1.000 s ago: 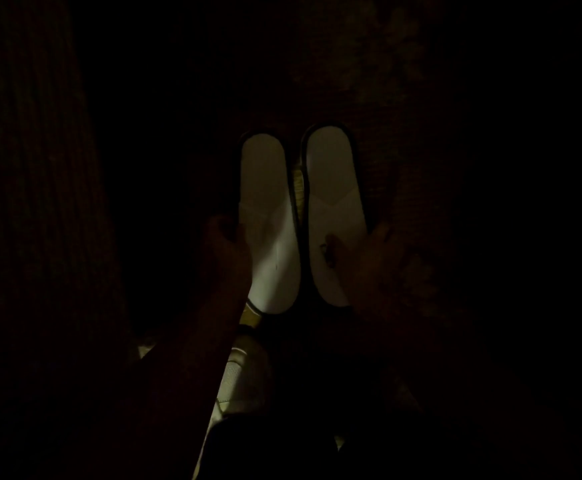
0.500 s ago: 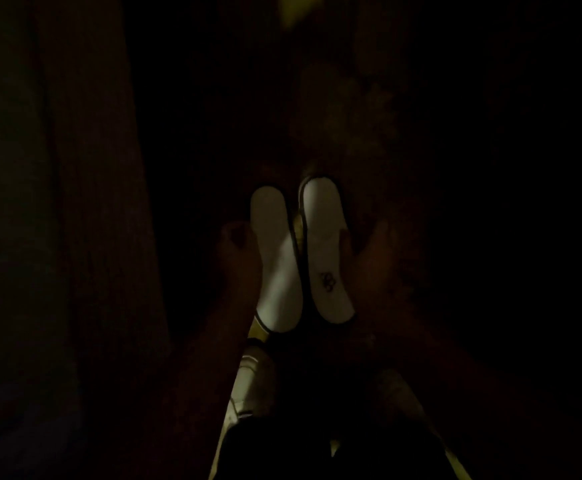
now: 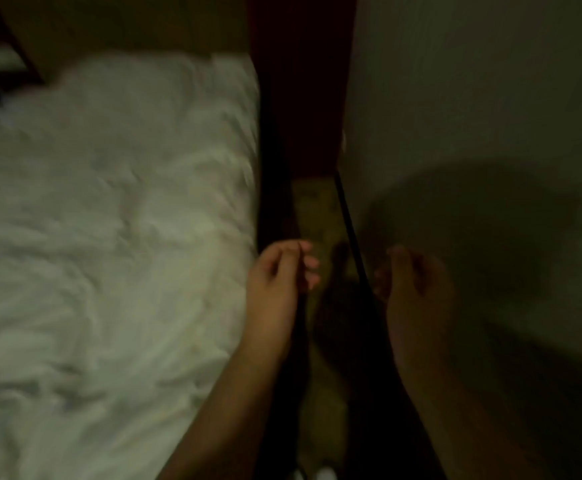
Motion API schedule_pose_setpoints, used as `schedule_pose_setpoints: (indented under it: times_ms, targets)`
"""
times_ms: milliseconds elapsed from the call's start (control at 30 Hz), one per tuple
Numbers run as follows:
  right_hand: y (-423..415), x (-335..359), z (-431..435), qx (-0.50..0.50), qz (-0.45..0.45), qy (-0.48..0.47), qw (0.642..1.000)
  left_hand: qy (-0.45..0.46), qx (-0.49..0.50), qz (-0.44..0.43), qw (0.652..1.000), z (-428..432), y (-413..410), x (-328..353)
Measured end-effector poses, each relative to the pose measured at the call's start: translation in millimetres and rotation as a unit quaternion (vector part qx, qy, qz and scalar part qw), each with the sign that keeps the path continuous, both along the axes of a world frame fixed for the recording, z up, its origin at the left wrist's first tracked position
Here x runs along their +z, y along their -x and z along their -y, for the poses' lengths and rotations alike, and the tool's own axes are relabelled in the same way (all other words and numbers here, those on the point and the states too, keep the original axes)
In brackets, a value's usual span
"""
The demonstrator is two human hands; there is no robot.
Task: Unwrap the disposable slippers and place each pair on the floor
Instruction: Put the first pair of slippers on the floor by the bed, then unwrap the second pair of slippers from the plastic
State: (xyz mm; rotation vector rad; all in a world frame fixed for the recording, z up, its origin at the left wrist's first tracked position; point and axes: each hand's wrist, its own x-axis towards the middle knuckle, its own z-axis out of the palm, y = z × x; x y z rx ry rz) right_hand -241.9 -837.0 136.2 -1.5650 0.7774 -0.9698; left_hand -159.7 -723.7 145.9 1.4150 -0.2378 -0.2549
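We see a rumpled white bed [image 3: 109, 237] at left and a pale wall [image 3: 473, 98] at right, a narrow carpeted floor [image 3: 317, 209] strip between. Our left hand [image 3: 275, 275] and right hand [image 3: 414, 289] hang loosely curled, empty; slippers barely show as white tips [image 3: 326, 474] at the bottom edge.

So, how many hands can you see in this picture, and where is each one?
2. The left hand is just beside the edge of the white bed, fingers curled and holding nothing. The right hand is in front of the pale wall, also holding nothing. No slippers can be made out.
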Motion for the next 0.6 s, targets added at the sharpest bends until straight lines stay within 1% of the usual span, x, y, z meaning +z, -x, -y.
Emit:
schedule_pose_setpoints:
  times_ms: [67,133,200,267,333,400,467,600]
  targets:
    - [-5.8,92.6,-7.7,0.03,0.049,0.011,0.998,0.007,-0.009,0.045,0.999,-19.9,-1.9,95.7]
    - [-4.8,193.9,-22.9,0.08,0.076,0.02,0.994,0.016,-0.003,0.091,0.996,-45.5,0.8,196.2]
    - [-2.7,257.6,-32.3,0.111,0.116,0.043,0.986,0.016,0.014,0.131,0.991,-63.4,3.9,261.6]
    - [13.4,332.8,-52.0,0.131,0.148,0.052,0.979,0.024,0.041,0.162,0.986,-98.4,22.9,337.5]
    - [32.8,390.3,-70.9,0.144,0.185,0.063,0.97,0.032,0.058,0.201,0.977,-132.2,43.2,395.6]
    - [48.9,427.0,-91.5,0.175,0.206,0.08,0.959,0.039,0.08,0.218,0.972,-167.5,62.6,434.1]
    - [62.8,451.3,-119.8,0.214,0.203,0.102,0.95,0.038,0.102,0.228,0.968,-205.0,86.2,456.6]
    - [80.7,472.2,-183.3,0.269,0.191,0.109,0.938,0.051,0.147,0.232,0.96,-273.0,123.2,470.6]
